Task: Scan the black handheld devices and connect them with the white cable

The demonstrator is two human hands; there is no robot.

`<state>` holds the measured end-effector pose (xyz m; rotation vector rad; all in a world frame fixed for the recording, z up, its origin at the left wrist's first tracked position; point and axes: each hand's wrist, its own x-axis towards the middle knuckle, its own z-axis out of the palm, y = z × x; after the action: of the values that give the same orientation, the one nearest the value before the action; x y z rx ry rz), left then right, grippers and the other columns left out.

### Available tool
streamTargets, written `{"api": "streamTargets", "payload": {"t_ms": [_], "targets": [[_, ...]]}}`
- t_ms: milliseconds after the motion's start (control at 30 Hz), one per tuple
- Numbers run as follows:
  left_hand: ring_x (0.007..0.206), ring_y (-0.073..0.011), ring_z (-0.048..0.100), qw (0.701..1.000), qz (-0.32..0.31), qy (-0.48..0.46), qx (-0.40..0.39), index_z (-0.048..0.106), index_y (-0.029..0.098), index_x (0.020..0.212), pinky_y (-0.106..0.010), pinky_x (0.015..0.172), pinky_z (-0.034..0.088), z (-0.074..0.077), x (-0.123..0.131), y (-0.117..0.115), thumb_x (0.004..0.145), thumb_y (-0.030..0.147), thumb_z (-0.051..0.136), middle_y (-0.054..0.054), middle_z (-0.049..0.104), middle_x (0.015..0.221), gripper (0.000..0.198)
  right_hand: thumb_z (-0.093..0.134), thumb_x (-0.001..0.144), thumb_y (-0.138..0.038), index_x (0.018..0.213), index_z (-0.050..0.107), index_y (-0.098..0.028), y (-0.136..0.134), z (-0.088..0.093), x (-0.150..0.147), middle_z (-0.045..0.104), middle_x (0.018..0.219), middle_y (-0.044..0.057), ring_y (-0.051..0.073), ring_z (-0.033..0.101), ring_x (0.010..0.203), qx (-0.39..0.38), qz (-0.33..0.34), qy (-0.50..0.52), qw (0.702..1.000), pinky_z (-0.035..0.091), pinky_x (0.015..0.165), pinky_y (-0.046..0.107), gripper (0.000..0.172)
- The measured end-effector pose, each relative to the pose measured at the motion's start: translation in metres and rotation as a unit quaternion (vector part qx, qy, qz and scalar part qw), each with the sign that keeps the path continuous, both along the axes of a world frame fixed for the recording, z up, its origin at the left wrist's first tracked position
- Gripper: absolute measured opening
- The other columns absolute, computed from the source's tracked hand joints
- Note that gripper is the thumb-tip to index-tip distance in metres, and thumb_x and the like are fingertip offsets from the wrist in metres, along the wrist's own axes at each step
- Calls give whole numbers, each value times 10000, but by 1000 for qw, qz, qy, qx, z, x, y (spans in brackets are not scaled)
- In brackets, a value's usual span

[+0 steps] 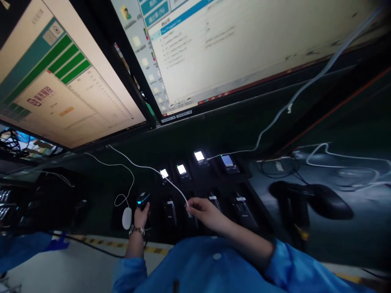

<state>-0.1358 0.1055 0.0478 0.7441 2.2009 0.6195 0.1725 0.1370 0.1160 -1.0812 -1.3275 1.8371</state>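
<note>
My left hand is closed around a dark handheld barcode scanner with a glowing blue strip. A white mouse lies just left of that wrist. Between thumb and fingers, my right hand pinches the end of a white cable, above a small black device in the front row. My fingers partly cover this device, and whether the plug touches it I cannot tell. Behind, several devices show lit screens, among them one with another white cable at its side.
Two monitors stand at the back, a left screen and a right screen. More black devices lie in the dark tray. A black object with a handle and loose cables occupy the right side. At far left is a blue sleeve.
</note>
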Motion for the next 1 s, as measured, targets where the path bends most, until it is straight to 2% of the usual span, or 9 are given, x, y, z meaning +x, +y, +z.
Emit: {"api": "streamTargets", "payload": {"t_ms": [100,167,233,333,533,733,867,1000], "targets": [[668,-174,641,997,-26,-65,26,643,128,897,-278,621,492,14,32,-27,712,501,677,-71,698,745,418,612,744,-455,754,634,-184,0,-4,1,590,663,-11,138,532,643,-7,-14,3,1000,432,665,285,272],[653,-159,629,994,-48,-96,30,647,133,867,-263,605,483,17,54,-37,695,481,693,-62,699,748,391,618,735,-462,744,631,-183,0,-6,0,583,658,-12,138,531,646,-10,-17,14,1000,428,670,284,280],[615,-143,605,993,-58,-103,29,645,137,841,-249,575,456,17,71,-41,686,458,705,-45,687,713,361,628,725,-470,737,630,-182,0,-6,-1,579,656,-13,137,529,647,-13,-9,26,1000,424,668,282,288],[558,-132,568,994,-57,-94,21,639,137,811,-243,532,412,15,81,-39,687,436,712,-16,641,622,332,637,723,-482,725,626,-183,-2,-6,0,570,644,-15,133,518,630,-15,-5,32,999,419,647,277,300],[532,-121,535,995,-50,-90,11,610,141,744,-243,529,391,19,81,-40,698,440,708,-3,605,570,318,632,724,-486,714,615,-176,-5,-6,4,563,636,-13,130,503,623,-16,1,43,999,412,641,276,310],[582,-133,561,994,-43,-96,9,612,135,807,-252,557,424,21,78,-44,699,486,702,-31,635,653,378,591,729,-492,700,594,-187,-4,-3,4,562,649,-2,142,503,634,-2,6,18,1000,420,657,290,307],[622,-140,583,997,-31,-59,31,642,109,935,-263,610,455,24,70,-48,737,417,677,-70,677,754,368,545,736,-519,635,574,-200,-8,-3,3,562,631,21,166,520,638,32,22,5,999,438,649,305,336],[649,-154,612,999,9,-9,41,658,100,989,-266,622,476,21,50,-45,732,311,671,-86,706,825,333,525,724,-553,666,611,-203,-14,-8,-2,606,666,44,195,570,673,19,70,-19,997,475,665,313,365]]}}
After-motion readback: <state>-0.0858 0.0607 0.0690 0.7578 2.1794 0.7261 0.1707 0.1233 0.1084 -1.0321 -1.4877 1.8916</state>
